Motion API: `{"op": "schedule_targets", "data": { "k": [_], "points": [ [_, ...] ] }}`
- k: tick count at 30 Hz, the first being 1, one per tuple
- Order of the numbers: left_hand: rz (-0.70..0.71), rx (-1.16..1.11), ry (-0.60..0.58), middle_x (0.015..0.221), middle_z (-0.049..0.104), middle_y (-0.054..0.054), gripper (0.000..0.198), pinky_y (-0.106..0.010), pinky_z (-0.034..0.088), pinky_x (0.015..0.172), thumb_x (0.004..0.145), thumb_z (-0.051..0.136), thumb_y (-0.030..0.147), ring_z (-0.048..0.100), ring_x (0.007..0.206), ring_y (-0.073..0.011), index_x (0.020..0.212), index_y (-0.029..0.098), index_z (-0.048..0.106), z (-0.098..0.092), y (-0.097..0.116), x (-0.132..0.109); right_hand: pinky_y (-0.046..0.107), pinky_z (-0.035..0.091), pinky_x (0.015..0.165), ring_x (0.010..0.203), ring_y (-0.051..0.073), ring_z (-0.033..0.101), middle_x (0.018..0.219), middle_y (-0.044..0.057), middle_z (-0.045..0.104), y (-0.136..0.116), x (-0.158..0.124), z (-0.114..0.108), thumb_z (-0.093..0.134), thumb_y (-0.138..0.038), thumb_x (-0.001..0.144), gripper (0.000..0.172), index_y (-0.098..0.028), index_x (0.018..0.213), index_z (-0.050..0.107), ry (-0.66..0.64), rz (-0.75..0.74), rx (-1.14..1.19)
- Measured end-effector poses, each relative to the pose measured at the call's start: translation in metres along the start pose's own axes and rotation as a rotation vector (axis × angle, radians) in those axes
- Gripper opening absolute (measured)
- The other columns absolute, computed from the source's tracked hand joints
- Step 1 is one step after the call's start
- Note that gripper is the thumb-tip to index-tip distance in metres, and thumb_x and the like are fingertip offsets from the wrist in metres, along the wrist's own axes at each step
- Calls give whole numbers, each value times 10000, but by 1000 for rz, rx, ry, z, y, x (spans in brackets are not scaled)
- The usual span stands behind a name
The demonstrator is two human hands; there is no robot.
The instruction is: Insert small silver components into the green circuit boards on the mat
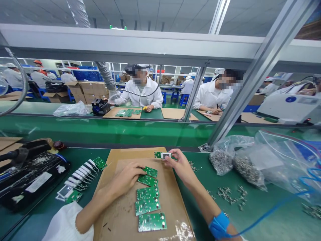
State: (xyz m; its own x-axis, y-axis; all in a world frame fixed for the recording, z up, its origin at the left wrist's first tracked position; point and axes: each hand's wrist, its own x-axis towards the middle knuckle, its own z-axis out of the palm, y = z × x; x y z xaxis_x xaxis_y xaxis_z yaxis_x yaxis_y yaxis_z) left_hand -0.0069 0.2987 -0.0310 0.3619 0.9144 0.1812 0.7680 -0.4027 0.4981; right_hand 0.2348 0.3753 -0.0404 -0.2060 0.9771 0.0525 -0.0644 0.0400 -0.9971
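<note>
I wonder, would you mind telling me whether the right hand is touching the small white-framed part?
Touching. The head view shows the right hand holding the white-framed part near its right end, with the thumb overlapping the frame.

- Electronics factory, prob. a manual assy. line.
- Near bench (263, 209): green top, w/ green PCBs (152, 222) in a column on a cardboard sheet (120, 219).
- Clear bags (220, 162) of small metal parts (247, 170) on same bench, loose pcs. (227, 194) near them.
- Black equip. (37, 182) w/ a label at L end.
- Blue wrist strap (219, 225) worn at this bench, looks ESD-type.
- Opp. side: workers (155, 93) in white coats at a 2nd bench (152, 114), more boards (125, 113) there.
- Bkgd.: more white-coated staff (15, 80), blue stools (184, 99), stacked cartons (92, 88).
- Overhead: metal frame (140, 43), flex. silver duct (102, 72), panelled ceiling (150, 13), typ. industrial bldg.
</note>
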Motion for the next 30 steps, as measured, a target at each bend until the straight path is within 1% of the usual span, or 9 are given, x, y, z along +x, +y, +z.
{"op": "schedule_targets", "data": {
  "k": [2,5,9,14,19,21,24,27,30],
  "points": [
    [-21,7,10,1239,682,-33,365,-387,498,1017,910,453,108,616,1171,-221,1093,277,720,0,1,-4,327,525,693,774,199,669,902,27,699,0,-2,2,699,-477,805,349,-230,954,501,-44,-78,-184],
    [-83,25,75,1244,670,-58,334,-423,503,1009,972,418,217,606,1175,-241,1175,258,681,2,5,-7,312,472,663,761,207,630,873,30,696,-4,-7,5,599,-419,886,215,-235,960,514,-47,-180,-430],
    [-139,51,119,1149,700,-67,297,-447,512,966,986,444,318,613,1111,-261,1148,243,680,5,7,-5,312,477,694,836,221,639,946,51,682,-5,-10,7,509,-257,913,34,-237,930,531,-63,-290,-557],
    [-168,78,83,1238,688,-58,352,-460,475,1005,985,466,475,568,1192,-279,1151,261,691,8,12,4,339,493,773,876,221,635,1015,77,658,6,-9,9,458,-49,847,242,-209,960,598,-149,-350,-742],
    [-232,140,84,1342,601,-126,525,-547,415,1025,889,574,601,491,1248,-369,1266,242,646,14,29,17,346,495,851,995,230,633,1154,110,633,4,-13,5,442,50,793,360,-177,992,638,-245,-367,-825],
    [-270,159,96,1291,599,-152,526,-561,428,985,872,597,579,505,1194,-389,1250,217,646,16,32,19,336,508,816,902,203,646,1233,122,607,1,-16,3,459,47,785,366,-169,1006,656,-296,-341,-844],
    [-306,160,99,1170,629,-148,423,-542,458,925,902,561,477,543,1108,-371,1211,198,642,16,30,19,324,523,734,733,157,629,1279,134,591,-3,-18,2,512,-7,809,359,-161,1097,662,-355,-303,-833],
    [-288,119,82,1171,661,-125,360,-511,456,964,914,532,343,563,1134,-336,1236,205,615,13,24,20,325,528,710,730,177,628,1156,116,642,-6,-19,2,584,-87,826,342,-169,1148,666,-397,-292,-815],
    [-233,50,57,1292,655,-95,407,-465,433,1046,897,497,204,556,1228,-289,1296,219,579,13,22,25,317,532,704,764,193,650,1091,101,673,-9,-20,2,601,-101,820,364,-181,1168,668,-433,-266,-760]
  ]
}}
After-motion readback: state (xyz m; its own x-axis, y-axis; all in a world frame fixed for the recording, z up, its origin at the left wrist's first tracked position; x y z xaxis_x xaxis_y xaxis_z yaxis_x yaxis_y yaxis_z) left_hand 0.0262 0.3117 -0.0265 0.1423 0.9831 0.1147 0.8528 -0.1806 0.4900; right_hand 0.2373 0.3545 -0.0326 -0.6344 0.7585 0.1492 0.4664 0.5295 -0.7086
